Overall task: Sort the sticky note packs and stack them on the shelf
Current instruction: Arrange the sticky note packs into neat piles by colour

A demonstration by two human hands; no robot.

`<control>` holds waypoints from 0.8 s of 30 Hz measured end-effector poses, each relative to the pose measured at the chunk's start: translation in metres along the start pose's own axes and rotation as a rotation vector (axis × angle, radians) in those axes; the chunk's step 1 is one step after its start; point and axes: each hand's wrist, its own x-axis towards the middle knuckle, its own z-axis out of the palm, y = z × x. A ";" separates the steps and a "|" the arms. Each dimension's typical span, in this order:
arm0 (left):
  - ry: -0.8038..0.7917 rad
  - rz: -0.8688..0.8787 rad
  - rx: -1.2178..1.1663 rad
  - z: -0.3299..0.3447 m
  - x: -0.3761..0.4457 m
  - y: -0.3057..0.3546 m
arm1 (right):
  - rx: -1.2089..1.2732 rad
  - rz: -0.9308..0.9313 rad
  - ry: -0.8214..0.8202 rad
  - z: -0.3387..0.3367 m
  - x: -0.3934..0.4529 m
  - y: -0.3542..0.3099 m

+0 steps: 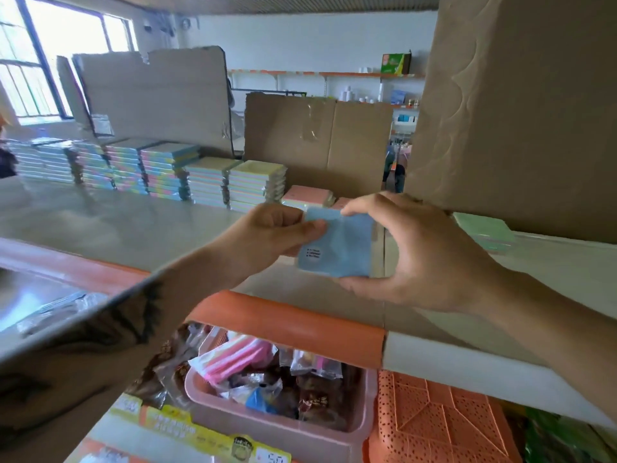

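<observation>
Both hands hold one blue sticky note pack (pixel 337 245) above the top shelf (pixel 117 225). My left hand (pixel 270 235) pinches its left edge with thumb on top. My right hand (pixel 414 252) grips its right side, fingers over the top corner and thumb under the bottom edge. Along the back of the shelf stand several stacks of pastel sticky note packs (pixel 167 172). A low pink pack pile (pixel 309 197) lies just behind my hands, and a green pack (pixel 484 230) lies at the right under a cardboard box.
Large cardboard boxes stand behind the stacks (pixel 157 95), (pixel 320 142), and one at the right (pixel 521 111). Below the orange shelf edge (pixel 287 325) sit a pink basket of wrapped snacks (pixel 277 389) and an orange perforated basket (pixel 440 426).
</observation>
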 end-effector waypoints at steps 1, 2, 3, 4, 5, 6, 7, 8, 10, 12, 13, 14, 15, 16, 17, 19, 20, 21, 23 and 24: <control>0.014 -0.017 0.028 -0.008 -0.005 0.001 | 0.041 -0.012 0.004 0.004 0.007 -0.005; 0.034 -0.031 0.101 -0.018 -0.011 0.001 | 0.084 -0.025 -0.001 0.008 0.015 -0.010; 0.053 -0.039 0.201 -0.030 -0.017 0.000 | 0.119 -0.037 -0.013 0.014 0.024 -0.016; 0.069 -0.044 0.284 -0.043 -0.022 -0.002 | 0.144 -0.045 -0.024 0.020 0.033 -0.022; 0.086 -0.040 0.330 -0.056 -0.026 -0.005 | 0.164 -0.050 -0.033 0.027 0.043 -0.027; 0.108 -0.030 0.359 -0.070 -0.032 -0.006 | 0.180 -0.050 -0.041 0.033 0.054 -0.034; 0.119 -0.020 0.386 -0.085 -0.038 -0.007 | 0.195 -0.049 -0.044 0.041 0.066 -0.040; 0.128 -0.013 0.405 -0.102 -0.044 -0.009 | 0.208 -0.049 -0.044 0.049 0.078 -0.047; 0.132 -0.015 0.454 -0.136 -0.056 -0.014 | 0.224 -0.052 -0.042 0.069 0.105 -0.062; 0.137 -0.038 0.516 -0.174 -0.068 -0.023 | 0.214 -0.049 -0.035 0.095 0.136 -0.084; 0.160 -0.044 0.529 -0.194 -0.071 -0.030 | 0.209 -0.053 -0.030 0.110 0.153 -0.095; 0.199 -0.041 0.523 -0.216 -0.073 -0.037 | 0.207 -0.060 -0.030 0.126 0.170 -0.108; 0.237 -0.042 0.481 -0.240 -0.074 -0.047 | 0.201 -0.068 -0.036 0.143 0.189 -0.121; 0.264 -0.061 0.419 -0.264 -0.074 -0.057 | 0.184 -0.071 -0.044 0.160 0.208 -0.136; 0.288 -0.101 0.376 -0.289 -0.073 -0.067 | 0.154 -0.071 -0.058 0.177 0.228 -0.150; 0.307 -0.161 0.388 -0.337 -0.074 -0.082 | 0.070 -0.073 -0.090 0.207 0.266 -0.179; 0.297 -0.152 0.446 -0.360 -0.074 -0.089 | 0.027 -0.071 -0.106 0.221 0.283 -0.192; 0.274 -0.135 0.542 -0.383 -0.076 -0.093 | -0.002 -0.063 -0.127 0.232 0.300 -0.205; 0.224 -0.132 0.723 -0.427 -0.080 -0.100 | -0.016 -0.040 -0.172 0.250 0.332 -0.224; 0.191 -0.144 0.764 -0.449 -0.083 -0.103 | -0.016 -0.033 -0.186 0.256 0.346 -0.232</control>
